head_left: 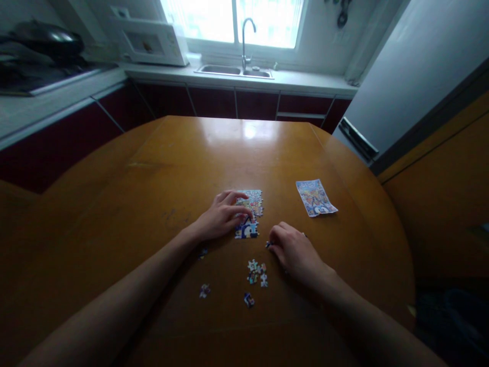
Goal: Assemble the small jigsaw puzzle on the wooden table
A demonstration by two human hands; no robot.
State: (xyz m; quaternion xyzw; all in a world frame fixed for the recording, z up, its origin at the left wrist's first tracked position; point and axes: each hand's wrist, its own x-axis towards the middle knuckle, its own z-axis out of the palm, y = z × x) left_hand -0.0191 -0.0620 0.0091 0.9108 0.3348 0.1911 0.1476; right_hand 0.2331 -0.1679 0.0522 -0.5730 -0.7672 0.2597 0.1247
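A partly joined jigsaw puzzle (255, 200) lies flat near the middle of the table. My left hand (223, 216) rests over its left side, fingers apart and curved, and covers part of the picture. To the lower right of the puzzle, my right hand (292, 247) pinches a small puzzle piece (268, 244) between thumb and forefinger at the table surface. Below, between my forearms, sits a small cluster of loose pieces (253, 272). Further loose pieces lie nearby: a dark blue one (249, 299), a pale group (205, 291), and some beside my left forearm (187, 244).
A printed picture sheet (316, 198) lies to the right on the wooden table (229, 153). Beyond the table are a counter with a sink (219, 70), a microwave (151, 43) and a stove with a pan (46, 38). A fridge (412, 66) stands at the right.
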